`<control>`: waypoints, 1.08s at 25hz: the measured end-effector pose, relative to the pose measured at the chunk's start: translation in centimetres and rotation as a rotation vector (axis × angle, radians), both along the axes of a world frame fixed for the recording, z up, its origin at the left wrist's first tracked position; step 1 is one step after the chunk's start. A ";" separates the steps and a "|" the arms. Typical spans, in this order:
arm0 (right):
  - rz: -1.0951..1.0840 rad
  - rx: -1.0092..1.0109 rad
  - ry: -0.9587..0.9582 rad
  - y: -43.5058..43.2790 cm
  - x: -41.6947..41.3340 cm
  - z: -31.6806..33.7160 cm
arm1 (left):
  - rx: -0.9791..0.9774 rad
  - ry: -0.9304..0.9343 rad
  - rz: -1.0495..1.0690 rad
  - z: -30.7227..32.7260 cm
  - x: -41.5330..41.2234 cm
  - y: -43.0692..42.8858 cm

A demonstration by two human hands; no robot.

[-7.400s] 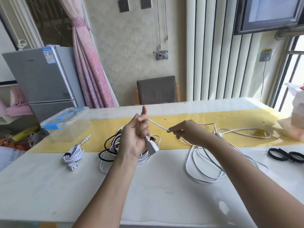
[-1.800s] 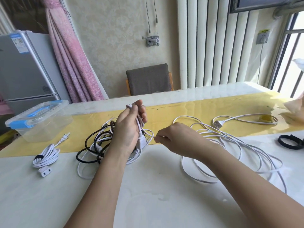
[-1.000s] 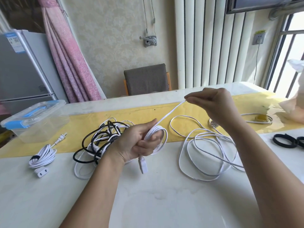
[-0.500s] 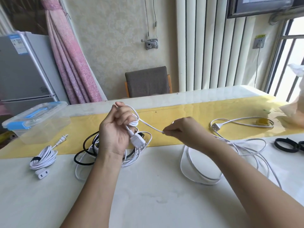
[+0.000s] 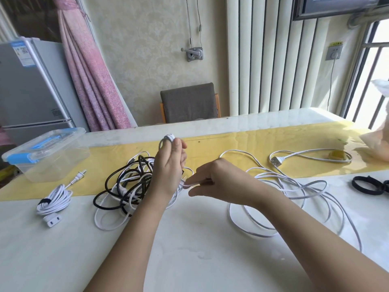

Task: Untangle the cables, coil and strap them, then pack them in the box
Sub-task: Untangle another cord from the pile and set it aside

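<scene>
Left hand: the left hand (image 5: 169,165) is raised above the table (image 5: 189,260), back towards me, fingers curled round a few turns of the white cable (image 5: 168,138) looped over their tips.
Right hand: the right hand (image 5: 216,180) sits just beside the left, lower down, thumb and forefinger pinching the same cable where it leaves the left hand; the other fingers are tucked under, and I cannot see how tightly.
Rest of that cable: it trails to the right in loose, overlapping loops on the table, and its plug (image 5: 276,161) lies on the yellow runner (image 5: 242,144).
Tangle: a knot of black and white cables (image 5: 128,184) lies on the table behind and under the left wrist, half on the runner.
Finished coil: a strapped white bundle (image 5: 53,200) lies well to the left, plugs sticking out at both ends.
Box: the clear box (image 5: 45,157) with blue latches stands at the far left, lid on, just behind the bundle.
Straps: black straps (image 5: 365,185) lie at the right edge of the table, apart from the loose loops.
</scene>
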State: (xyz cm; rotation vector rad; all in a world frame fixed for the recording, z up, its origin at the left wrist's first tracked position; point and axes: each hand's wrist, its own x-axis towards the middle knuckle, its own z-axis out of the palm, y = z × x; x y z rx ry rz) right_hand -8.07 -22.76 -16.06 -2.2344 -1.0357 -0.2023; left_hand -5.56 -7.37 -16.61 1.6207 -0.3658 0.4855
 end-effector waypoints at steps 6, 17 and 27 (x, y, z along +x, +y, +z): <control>-0.059 0.247 0.128 -2.3 -0.2 2.2 | 0.260 0.224 -0.221 -0.8 -0.4 -0.6; -0.563 0.659 -0.193 -8.9 2.7 3.4 | 0.000 0.613 -0.766 1.4 -2.3 -1.2; -0.425 0.115 -0.144 -5.1 4.2 -0.6 | -1.107 0.467 -1.064 1.8 -0.2 1.5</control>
